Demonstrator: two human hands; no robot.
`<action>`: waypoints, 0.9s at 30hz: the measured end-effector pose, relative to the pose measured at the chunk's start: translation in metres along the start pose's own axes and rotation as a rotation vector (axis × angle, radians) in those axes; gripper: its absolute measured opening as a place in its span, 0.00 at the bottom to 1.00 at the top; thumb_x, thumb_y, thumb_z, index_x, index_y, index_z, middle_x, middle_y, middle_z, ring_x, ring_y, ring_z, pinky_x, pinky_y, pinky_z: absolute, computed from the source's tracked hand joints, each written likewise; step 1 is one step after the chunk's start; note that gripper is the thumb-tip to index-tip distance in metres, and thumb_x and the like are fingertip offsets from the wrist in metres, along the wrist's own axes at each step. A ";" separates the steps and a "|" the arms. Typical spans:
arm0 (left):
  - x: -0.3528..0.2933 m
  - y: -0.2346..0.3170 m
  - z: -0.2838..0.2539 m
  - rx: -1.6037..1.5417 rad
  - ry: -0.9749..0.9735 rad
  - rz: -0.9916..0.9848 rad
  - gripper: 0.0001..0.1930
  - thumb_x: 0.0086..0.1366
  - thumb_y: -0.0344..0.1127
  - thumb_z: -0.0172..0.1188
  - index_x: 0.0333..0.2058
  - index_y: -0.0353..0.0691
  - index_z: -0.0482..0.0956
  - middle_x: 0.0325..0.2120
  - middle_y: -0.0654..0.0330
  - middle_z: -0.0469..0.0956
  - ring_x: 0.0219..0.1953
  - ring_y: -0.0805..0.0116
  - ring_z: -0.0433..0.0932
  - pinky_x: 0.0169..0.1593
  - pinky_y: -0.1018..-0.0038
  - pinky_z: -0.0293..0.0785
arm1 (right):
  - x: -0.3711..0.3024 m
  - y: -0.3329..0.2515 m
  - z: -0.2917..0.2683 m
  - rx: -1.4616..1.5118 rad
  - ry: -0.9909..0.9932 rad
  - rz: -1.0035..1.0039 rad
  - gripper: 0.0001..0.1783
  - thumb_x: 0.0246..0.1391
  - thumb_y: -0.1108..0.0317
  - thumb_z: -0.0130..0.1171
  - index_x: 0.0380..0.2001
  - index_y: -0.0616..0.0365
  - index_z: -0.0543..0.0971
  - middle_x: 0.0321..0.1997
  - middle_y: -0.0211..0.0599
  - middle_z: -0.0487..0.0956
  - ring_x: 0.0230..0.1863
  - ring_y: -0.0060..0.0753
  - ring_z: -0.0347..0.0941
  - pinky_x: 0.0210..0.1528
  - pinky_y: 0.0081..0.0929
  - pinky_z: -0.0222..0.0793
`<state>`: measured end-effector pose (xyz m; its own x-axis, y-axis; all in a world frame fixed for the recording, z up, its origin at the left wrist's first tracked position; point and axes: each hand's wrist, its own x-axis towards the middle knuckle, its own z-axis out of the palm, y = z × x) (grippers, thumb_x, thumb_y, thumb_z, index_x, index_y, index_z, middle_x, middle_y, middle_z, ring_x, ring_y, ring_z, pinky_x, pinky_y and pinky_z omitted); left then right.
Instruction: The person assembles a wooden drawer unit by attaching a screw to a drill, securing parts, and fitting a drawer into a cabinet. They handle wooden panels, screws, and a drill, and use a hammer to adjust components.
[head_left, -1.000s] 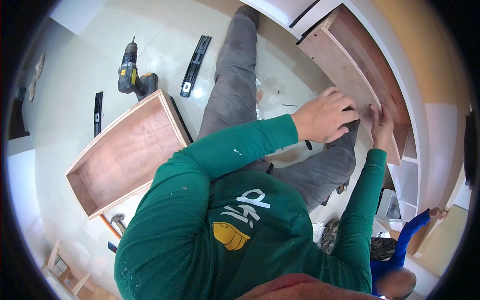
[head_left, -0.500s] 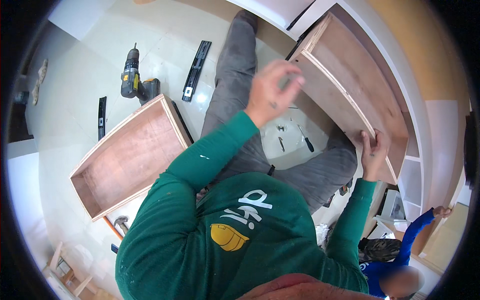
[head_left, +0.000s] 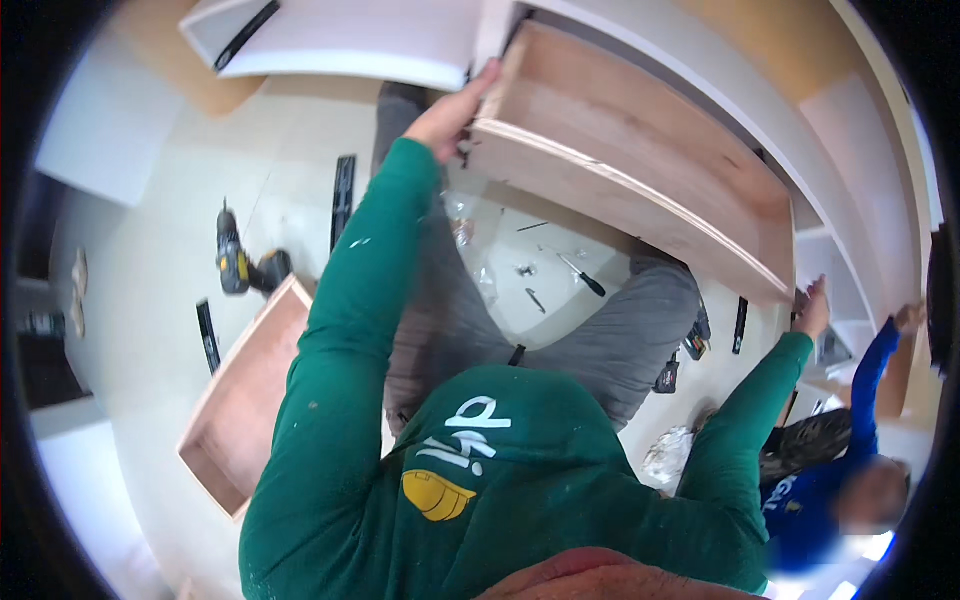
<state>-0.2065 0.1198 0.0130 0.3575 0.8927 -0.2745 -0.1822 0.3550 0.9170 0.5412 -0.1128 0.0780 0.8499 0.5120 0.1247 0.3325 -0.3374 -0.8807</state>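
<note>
A plywood drawer (head_left: pixel 640 150) sits at the opening of a white cabinet, its long front side facing me. My left hand (head_left: pixel 455 115) is at the drawer's left end, fingers extended along that side. At the opposite end, my right hand (head_left: pixel 815 308) has its fingers pointing up beside the right corner. The drawer is held between both hands; my right palm's contact with the wood is partly hidden. Below the drawer, between my legs, a screwdriver (head_left: pixel 582 275) with a dark handle lies on the floor near small metal parts.
A second plywood drawer (head_left: pixel 245 400) rests on the floor at left, partly behind my left arm. Near it are a cordless drill (head_left: pixel 232 255) and black drawer slides (head_left: pixel 343 200). The white cabinet (head_left: pixel 370 45) stretches across the far side. A co-worker in a blue sleeve (head_left: pixel 872 385) is at the right.
My left hand has gone from the air above my leg to the drawer's left end. My right hand has shifted from its near edge to its right end. The view has turned.
</note>
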 end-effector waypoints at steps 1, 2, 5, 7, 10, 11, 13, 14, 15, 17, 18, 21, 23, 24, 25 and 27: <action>-0.003 0.005 0.011 0.002 0.010 -0.009 0.51 0.60 0.79 0.56 0.64 0.37 0.73 0.60 0.52 0.76 0.64 0.54 0.69 0.68 0.54 0.59 | 0.014 0.027 -0.019 0.091 -0.048 0.191 0.34 0.64 0.37 0.56 0.57 0.56 0.81 0.47 0.36 0.85 0.44 0.29 0.75 0.48 0.36 0.65; -0.019 0.011 0.015 0.017 0.066 -0.019 0.48 0.62 0.76 0.57 0.65 0.38 0.73 0.59 0.53 0.77 0.64 0.56 0.71 0.66 0.57 0.63 | 0.003 0.040 0.002 0.048 -0.184 0.275 0.41 0.60 0.29 0.54 0.64 0.47 0.75 0.58 0.36 0.79 0.57 0.35 0.72 0.56 0.46 0.63; -0.034 0.019 0.014 -0.014 0.054 -0.019 0.42 0.68 0.67 0.58 0.69 0.41 0.67 0.62 0.53 0.75 0.61 0.62 0.76 0.61 0.63 0.74 | -0.028 0.031 0.047 0.736 -0.574 0.435 0.42 0.65 0.32 0.50 0.68 0.54 0.70 0.66 0.43 0.75 0.69 0.47 0.69 0.70 0.55 0.62; -0.037 0.017 0.003 -0.043 0.104 -0.037 0.38 0.68 0.63 0.60 0.67 0.42 0.69 0.61 0.55 0.77 0.58 0.62 0.78 0.61 0.62 0.75 | -0.042 0.021 0.063 0.906 -0.548 0.541 0.39 0.69 0.36 0.48 0.68 0.58 0.69 0.68 0.47 0.74 0.68 0.49 0.71 0.71 0.52 0.63; -0.037 0.021 0.021 -0.075 0.104 -0.018 0.37 0.69 0.61 0.60 0.66 0.42 0.70 0.60 0.56 0.77 0.59 0.59 0.79 0.62 0.59 0.74 | 0.001 0.103 0.057 0.958 -0.366 0.422 0.25 0.71 0.59 0.51 0.65 0.61 0.71 0.65 0.49 0.76 0.65 0.47 0.74 0.68 0.50 0.70; -0.038 0.022 0.009 -0.092 0.114 -0.055 0.38 0.69 0.63 0.58 0.67 0.42 0.69 0.61 0.55 0.77 0.59 0.58 0.78 0.63 0.59 0.74 | 0.008 0.116 0.074 0.884 -0.339 0.513 0.24 0.69 0.69 0.51 0.65 0.63 0.71 0.65 0.49 0.76 0.64 0.45 0.74 0.68 0.49 0.71; -0.016 0.016 0.010 -0.137 0.006 -0.120 0.41 0.70 0.68 0.54 0.68 0.42 0.68 0.62 0.54 0.76 0.61 0.57 0.77 0.64 0.60 0.73 | 0.042 0.167 0.067 0.818 -0.343 0.352 0.21 0.68 0.69 0.51 0.63 0.60 0.73 0.63 0.48 0.78 0.62 0.44 0.76 0.66 0.47 0.73; -0.002 0.014 0.023 -0.157 -0.086 -0.142 0.42 0.70 0.71 0.51 0.68 0.42 0.67 0.62 0.53 0.75 0.62 0.57 0.76 0.64 0.60 0.72 | 0.058 0.190 0.045 0.773 -0.318 0.263 0.20 0.68 0.70 0.50 0.61 0.59 0.74 0.62 0.47 0.79 0.61 0.43 0.77 0.65 0.47 0.74; -0.025 0.024 0.019 -0.093 0.038 -0.131 0.43 0.70 0.71 0.50 0.69 0.42 0.67 0.62 0.53 0.75 0.61 0.56 0.76 0.64 0.59 0.73 | 0.027 0.158 0.104 0.821 -0.290 0.427 0.21 0.69 0.65 0.50 0.62 0.57 0.74 0.60 0.46 0.80 0.59 0.44 0.78 0.62 0.47 0.75; -0.027 0.033 0.028 -0.021 0.129 -0.108 0.43 0.70 0.73 0.47 0.69 0.42 0.66 0.62 0.52 0.75 0.61 0.55 0.77 0.63 0.58 0.75 | 0.010 0.130 0.098 0.757 -0.359 0.468 0.22 0.70 0.60 0.50 0.62 0.56 0.75 0.60 0.45 0.80 0.58 0.44 0.78 0.61 0.48 0.76; -0.026 0.032 0.030 -0.020 0.128 -0.110 0.43 0.70 0.72 0.48 0.69 0.43 0.66 0.62 0.52 0.75 0.60 0.55 0.77 0.62 0.58 0.75 | 0.003 0.116 0.093 0.720 -0.394 0.481 0.22 0.70 0.58 0.50 0.62 0.55 0.75 0.59 0.45 0.81 0.58 0.44 0.79 0.60 0.48 0.76; -0.031 0.033 0.025 -0.031 0.154 -0.112 0.41 0.70 0.71 0.49 0.68 0.44 0.67 0.62 0.53 0.75 0.59 0.56 0.78 0.61 0.59 0.76 | -0.031 0.044 0.092 0.687 -0.382 0.507 0.30 0.68 0.46 0.53 0.63 0.56 0.75 0.58 0.44 0.81 0.55 0.42 0.80 0.56 0.50 0.77; -0.024 0.035 0.031 -0.006 0.139 -0.128 0.41 0.70 0.71 0.49 0.69 0.44 0.67 0.62 0.53 0.75 0.59 0.57 0.78 0.61 0.59 0.77 | -0.022 0.059 0.085 0.693 -0.414 0.416 0.33 0.66 0.43 0.55 0.62 0.58 0.75 0.57 0.43 0.82 0.54 0.40 0.81 0.54 0.45 0.79; -0.021 0.036 0.033 0.006 0.136 -0.137 0.41 0.70 0.71 0.49 0.69 0.44 0.67 0.62 0.54 0.75 0.59 0.57 0.79 0.61 0.60 0.77 | -0.016 0.066 0.082 0.698 -0.430 0.368 0.35 0.65 0.41 0.56 0.62 0.58 0.75 0.56 0.42 0.82 0.53 0.38 0.81 0.53 0.42 0.79; -0.013 0.036 0.036 0.019 0.125 -0.145 0.41 0.70 0.70 0.50 0.69 0.44 0.67 0.62 0.54 0.75 0.59 0.57 0.79 0.61 0.60 0.77 | 0.009 0.101 0.072 0.711 -0.441 0.332 0.34 0.65 0.41 0.56 0.61 0.59 0.76 0.56 0.42 0.82 0.52 0.38 0.81 0.53 0.40 0.80; -0.013 0.034 0.031 0.044 0.162 -0.152 0.41 0.70 0.70 0.50 0.69 0.45 0.67 0.62 0.54 0.75 0.59 0.57 0.79 0.61 0.61 0.77 | 0.017 0.110 0.079 0.719 -0.456 0.318 0.33 0.66 0.43 0.56 0.60 0.60 0.76 0.55 0.42 0.83 0.52 0.37 0.82 0.52 0.37 0.80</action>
<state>-0.1895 0.1118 0.0571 0.2253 0.8640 -0.4502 -0.0957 0.4795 0.8723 0.5596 -0.0788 -0.0529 0.5630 0.7934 -0.2314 -0.3557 -0.0202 -0.9344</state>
